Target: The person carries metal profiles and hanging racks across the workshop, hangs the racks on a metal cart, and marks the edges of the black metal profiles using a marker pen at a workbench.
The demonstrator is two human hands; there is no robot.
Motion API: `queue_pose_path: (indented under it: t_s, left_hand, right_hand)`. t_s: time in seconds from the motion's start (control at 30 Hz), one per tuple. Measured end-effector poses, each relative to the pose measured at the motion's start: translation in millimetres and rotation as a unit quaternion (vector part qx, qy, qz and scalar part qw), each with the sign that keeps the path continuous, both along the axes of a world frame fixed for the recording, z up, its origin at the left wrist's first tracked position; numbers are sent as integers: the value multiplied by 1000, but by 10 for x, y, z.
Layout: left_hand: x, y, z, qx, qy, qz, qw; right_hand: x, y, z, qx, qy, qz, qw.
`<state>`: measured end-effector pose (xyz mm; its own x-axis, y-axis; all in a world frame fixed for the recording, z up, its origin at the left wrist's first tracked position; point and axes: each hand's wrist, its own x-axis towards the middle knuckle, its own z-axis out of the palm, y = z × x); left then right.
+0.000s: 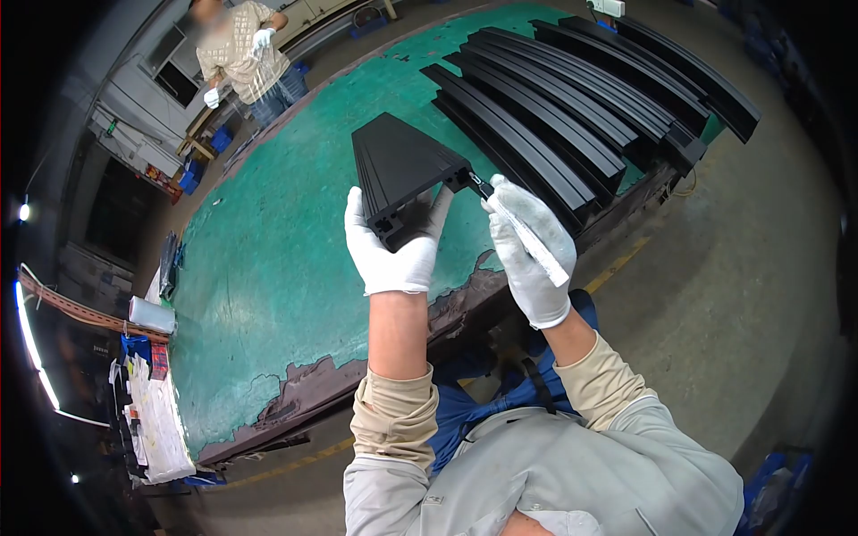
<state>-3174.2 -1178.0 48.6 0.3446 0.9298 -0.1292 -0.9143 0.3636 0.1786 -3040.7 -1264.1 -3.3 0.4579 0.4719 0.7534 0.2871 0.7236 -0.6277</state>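
Observation:
My left hand (395,257), in a white glove, grips the near end of a black channel-shaped metal profile (407,159) from below, thumb on one side and fingers on the other. The profile is tilted upward, its ribbed face on top and its cut end toward me. My right hand (534,250), also gloved, is closed around a slim pen-like tool (481,186) with a pale handle and a dark front. The tool's tip meets or nearly meets the right corner of the cut end; exact contact is too small to tell.
Several long black profiles (527,116) lie side by side on the worn green table (268,295), some overhanging its right edge. A white roll (152,315) and papers (161,420) are at the left edge. Across the table stands another person (241,54) in white gloves.

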Motion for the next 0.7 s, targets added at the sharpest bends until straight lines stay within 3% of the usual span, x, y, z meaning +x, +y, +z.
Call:
queue_pose_path:
  t_s: [0.2, 0.43, 0.6, 0.7]
  left_hand:
    - [-28, -17, -35, -5, -1, -7, 1000]
    - [-123, -97, -192, -11, 5, -16, 1000]
    - [-86, -104, -192, -22, -3, -25, 999]
    - [-82, -144, -209, -33, -4, -23, 999]
  right_hand:
    - [31, -88, 4, -8, -12, -17, 1000]
    - [-5, -352, -146, -34, -106, -32, 993]
    - [-78, -356, -482, -51, -5, 72, 996]
    - [-122, -276, -233, 25, -255, -111, 960]
